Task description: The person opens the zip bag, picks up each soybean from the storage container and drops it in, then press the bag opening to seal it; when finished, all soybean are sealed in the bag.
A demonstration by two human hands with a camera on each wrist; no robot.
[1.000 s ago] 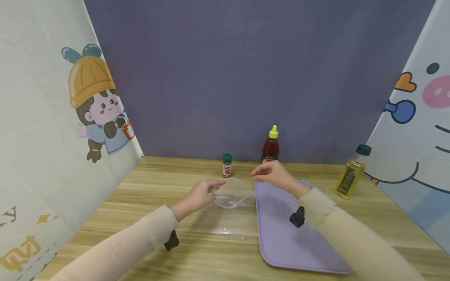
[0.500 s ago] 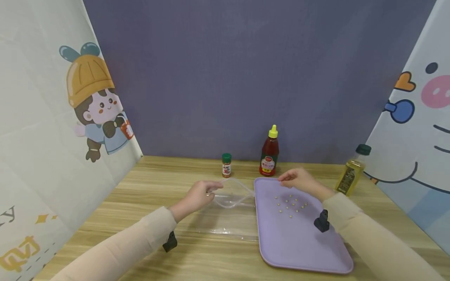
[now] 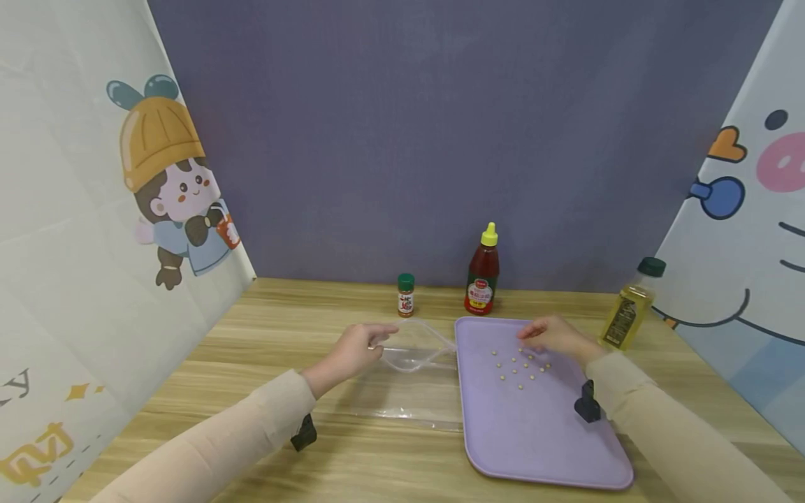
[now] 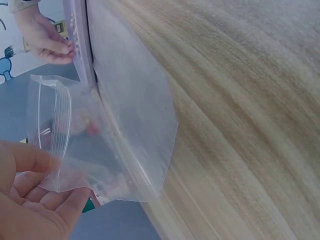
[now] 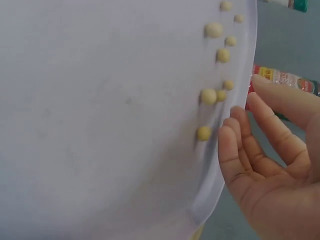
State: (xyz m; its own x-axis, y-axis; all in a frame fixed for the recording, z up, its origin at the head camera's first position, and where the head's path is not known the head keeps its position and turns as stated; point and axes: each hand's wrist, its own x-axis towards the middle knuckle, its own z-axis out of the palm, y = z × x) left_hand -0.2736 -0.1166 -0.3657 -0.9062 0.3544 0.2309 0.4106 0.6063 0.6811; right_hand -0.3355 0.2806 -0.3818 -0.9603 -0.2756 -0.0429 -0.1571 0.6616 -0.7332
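Note:
My left hand (image 3: 353, 353) pinches the left edge of a clear zip bag (image 3: 409, 395), whose mouth gapes in a loop. In the left wrist view, thumb and fingers grip the bag (image 4: 135, 105) by its zip strip. Several small yellow soybeans (image 3: 514, 371) lie scattered on the far half of a lilac tray (image 3: 534, 447). Above the tray's far right part, close to the beans, is my right hand (image 3: 555, 337). The right wrist view shows its fingers (image 5: 229, 145) loosely bent, with nothing visible between them, beside the soybeans (image 5: 208, 96).
Behind the bag stands a small green-capped spice jar (image 3: 405, 297). A red sauce bottle (image 3: 482, 279) with a yellow nozzle is just beyond the tray. To the right of the tray stands an oil bottle (image 3: 627, 314). Wooden tabletop (image 3: 283, 321) surrounds these things.
My right hand has moved right and down, from beside the bag's mouth across the tray to the soybeans. The left hand keeps its pinch on the bag, almost in place.

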